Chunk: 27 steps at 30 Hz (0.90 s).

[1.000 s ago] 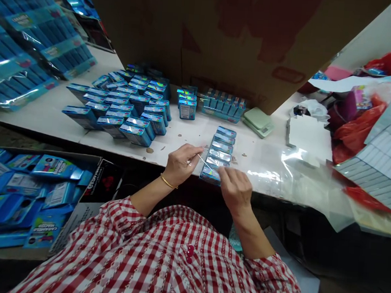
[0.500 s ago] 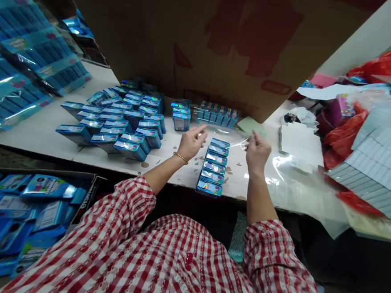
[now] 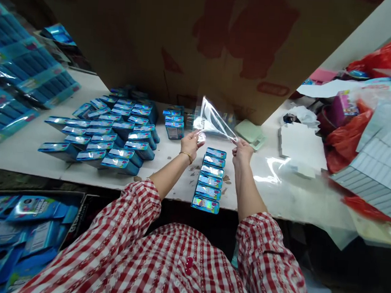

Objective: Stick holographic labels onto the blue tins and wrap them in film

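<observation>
A clear plastic bag [image 3: 214, 121] is stretched between my two hands, its edges shining. My left hand [image 3: 190, 145] pinches its left edge, and my right hand [image 3: 242, 151] pinches the right one. Just below the hands, a row of small blue packs [image 3: 211, 181] stands on the white table [image 3: 176, 181], running toward the front edge. Left of my left hand is a short stack of blue packs [image 3: 174, 123]. Behind the bag, another row of packs is seen only faintly through the plastic.
Many blue packs [image 3: 116, 132] stand on the table's left part. A box of blue packs [image 3: 25, 228] is at lower left. A large cardboard box [image 3: 139, 40] rises behind. Pale green pads [image 3: 250, 131], plastic sheets [image 3: 280, 183] and red bags [image 3: 347, 130] lie rightward.
My right hand has moved left, closer to my left hand. The clear bag now stands raised and spread between them. The view has shifted slightly.
</observation>
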{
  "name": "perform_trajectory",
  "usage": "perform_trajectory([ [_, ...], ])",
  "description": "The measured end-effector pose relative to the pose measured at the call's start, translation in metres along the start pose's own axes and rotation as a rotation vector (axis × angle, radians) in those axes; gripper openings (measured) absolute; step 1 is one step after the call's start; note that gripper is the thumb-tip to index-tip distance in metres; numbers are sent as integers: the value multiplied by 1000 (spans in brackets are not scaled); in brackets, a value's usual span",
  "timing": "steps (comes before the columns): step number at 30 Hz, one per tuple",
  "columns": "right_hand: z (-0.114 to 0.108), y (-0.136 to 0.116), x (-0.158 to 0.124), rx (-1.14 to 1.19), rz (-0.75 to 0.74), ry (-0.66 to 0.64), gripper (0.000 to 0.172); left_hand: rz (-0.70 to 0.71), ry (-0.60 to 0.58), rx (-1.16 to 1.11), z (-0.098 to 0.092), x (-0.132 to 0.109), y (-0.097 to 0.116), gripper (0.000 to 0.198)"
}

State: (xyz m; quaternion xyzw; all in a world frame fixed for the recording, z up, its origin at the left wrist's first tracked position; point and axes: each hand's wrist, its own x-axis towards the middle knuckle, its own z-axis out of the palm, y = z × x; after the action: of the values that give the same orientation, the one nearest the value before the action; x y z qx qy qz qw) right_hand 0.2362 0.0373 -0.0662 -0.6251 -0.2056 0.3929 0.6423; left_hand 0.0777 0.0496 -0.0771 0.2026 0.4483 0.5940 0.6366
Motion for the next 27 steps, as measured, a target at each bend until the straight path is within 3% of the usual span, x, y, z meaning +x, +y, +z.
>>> perform_trajectory([
  [4,0,3,6,67,64,-44,11,-40,-4,-47,-1,12,-9,17],
  [8,-5,6,10,172,-162,-188,19,127,-221,15,-4,16,-20,35],
  [10,-10,19,15,169,-236,-251,22,173,-257,102,-8,21,-31,34],
  [14,-22,62,20,-60,-121,-178,18,136,-74,486,-21,32,-59,25],
  [18,-23,89,3,-415,-198,-25,14,284,-59,808,-35,24,-76,15],
  [22,-12,94,-32,-497,-197,106,21,238,39,806,-56,3,-75,26],
  [27,-4,109,-74,-480,-109,-39,23,177,111,609,-100,-24,-64,17],
])
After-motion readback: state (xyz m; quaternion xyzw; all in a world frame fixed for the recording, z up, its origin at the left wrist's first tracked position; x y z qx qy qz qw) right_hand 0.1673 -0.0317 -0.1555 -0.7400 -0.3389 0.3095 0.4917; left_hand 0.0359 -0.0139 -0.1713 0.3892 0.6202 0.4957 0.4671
